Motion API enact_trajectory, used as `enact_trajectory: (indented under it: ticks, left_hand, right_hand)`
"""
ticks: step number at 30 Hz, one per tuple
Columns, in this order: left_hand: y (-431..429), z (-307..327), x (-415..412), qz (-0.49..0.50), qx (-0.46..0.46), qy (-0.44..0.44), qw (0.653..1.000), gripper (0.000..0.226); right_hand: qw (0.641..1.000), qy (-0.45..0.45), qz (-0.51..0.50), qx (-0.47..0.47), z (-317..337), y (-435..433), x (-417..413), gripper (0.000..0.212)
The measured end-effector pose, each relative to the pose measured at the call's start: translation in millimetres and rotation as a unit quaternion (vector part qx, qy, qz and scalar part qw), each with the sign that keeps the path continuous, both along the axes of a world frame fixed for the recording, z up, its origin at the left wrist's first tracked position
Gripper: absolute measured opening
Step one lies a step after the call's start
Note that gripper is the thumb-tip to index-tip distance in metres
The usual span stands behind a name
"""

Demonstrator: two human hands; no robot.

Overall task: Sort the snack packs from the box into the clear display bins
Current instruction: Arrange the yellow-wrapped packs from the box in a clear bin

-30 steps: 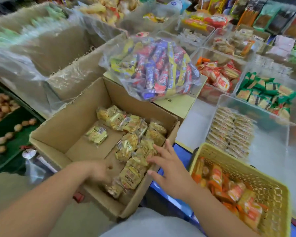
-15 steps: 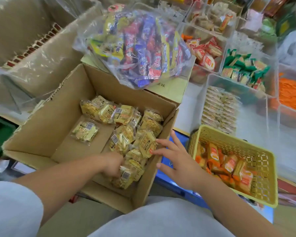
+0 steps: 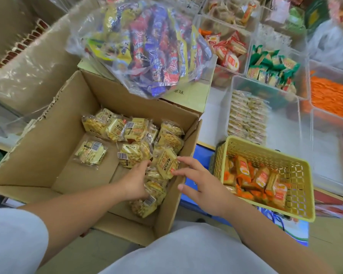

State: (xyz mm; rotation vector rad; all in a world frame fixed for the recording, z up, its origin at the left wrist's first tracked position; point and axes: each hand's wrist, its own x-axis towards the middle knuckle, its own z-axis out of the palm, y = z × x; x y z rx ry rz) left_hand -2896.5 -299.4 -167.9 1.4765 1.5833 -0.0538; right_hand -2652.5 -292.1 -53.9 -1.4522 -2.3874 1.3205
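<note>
Shop counter [image 3: 212,107] crowded with clear display bins [image 3: 285,123] of wrapped snacks, a yellow basket [image 3: 297,196] of orange packs [image 3: 261,178] just beside them. In front, open cardboard box [image 3: 38,155] with yellow snack packs [image 3: 135,129] heaped along its right side. Left hand [image 3: 135,182] down in the heap, fingers curled round packs; right hand [image 3: 202,186] spread wide, fingertips [image 3: 181,159] touching one tilted pack [image 3: 165,163] by the box's right wall.

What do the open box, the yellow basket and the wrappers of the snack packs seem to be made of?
Box: matte brown cardboard, likely corrugated; ragged torn flap edge. Basket: yellow plastic, apparently moulded, with lattice walls. Snack packs: wrapped in thin clear glossy film, probably plastic; contents show through.
</note>
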Motion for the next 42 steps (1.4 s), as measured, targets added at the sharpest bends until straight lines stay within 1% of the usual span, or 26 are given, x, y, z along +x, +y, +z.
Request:
enact_trajectory:
  ticks: [1,4,8,10,12,14,20,24,27,29,31,33,35,38,40,42]
  left_hand:
    - [-2,1,1,-0.018,-0.002,0.014,1.000,0.122]
    - [-9,-1,4,-0.043,-0.007,0.050,0.998,0.121]
    - [-4,0,-1,-0.043,-0.044,0.046,0.997,0.121]
    - [-1,2,-1,-0.047,-0.055,0.039,0.997,0.113]
    - [-2,1,-1,-0.047,-0.064,0.015,0.997,0.098]
    - [-3,1,-1,-0.049,-0.077,-0.004,0.996,0.093]
    - [2,14,-4,-0.083,-0.091,-0.003,0.992,0.106]
    - [10,32,-12,-0.108,-0.071,0.053,0.990,0.110]
    - [12,52,-24,-0.091,-0.046,0.099,0.990,0.113]
    - [12,68,-36,-0.058,-0.035,0.110,0.992,0.111]
    - [12,84,-50,-0.003,-0.028,0.096,0.995,0.101]
    - [11,98,-64,0.078,-0.010,0.047,0.996,0.075]
    - [8,114,-70,0.168,0.015,-0.020,0.985,0.062]
    - [3,138,-59,0.278,0.063,-0.116,0.951,0.059]
    - [-2,152,-39,0.348,0.092,-0.193,0.913,0.064]
    - [-9,165,-8,0.407,0.120,-0.262,0.867,0.074]
  right_hand:
    - [1.000,0.001,-0.002,-0.001,-1,0,0,0.036]
    - [1.000,0.001,-0.003,0.003,-1,-1,1,0.036]
    - [1.000,0.004,-0.003,0.005,-2,-1,2,0.034]
    - [1.000,0.006,-0.005,0.003,-3,-1,2,0.035]
    - [1.000,0.008,-0.004,0.001,-3,-1,2,0.035]
    - [1.000,0.006,-0.002,0.003,-3,0,2,0.035]
    - [1.000,0.004,0.005,0.006,-3,0,3,0.035]
    - [1.000,-0.001,0.010,0.001,-2,3,5,0.036]
    - [1.000,0.000,0.023,0.005,-1,5,7,0.037]
    - [1.000,-0.002,0.029,0.008,-1,6,8,0.037]
    - [0.999,-0.005,0.033,0.010,1,8,8,0.037]
    - [0.999,-0.009,0.039,0.005,3,10,7,0.039]
    - [0.999,-0.012,0.049,-0.003,7,13,8,0.045]
    - [0.998,-0.009,0.056,0.000,17,17,12,0.056]
    - [0.999,0.015,0.044,0.012,28,18,17,0.061]
    - [0.998,0.066,0.011,-0.009,40,18,26,0.070]
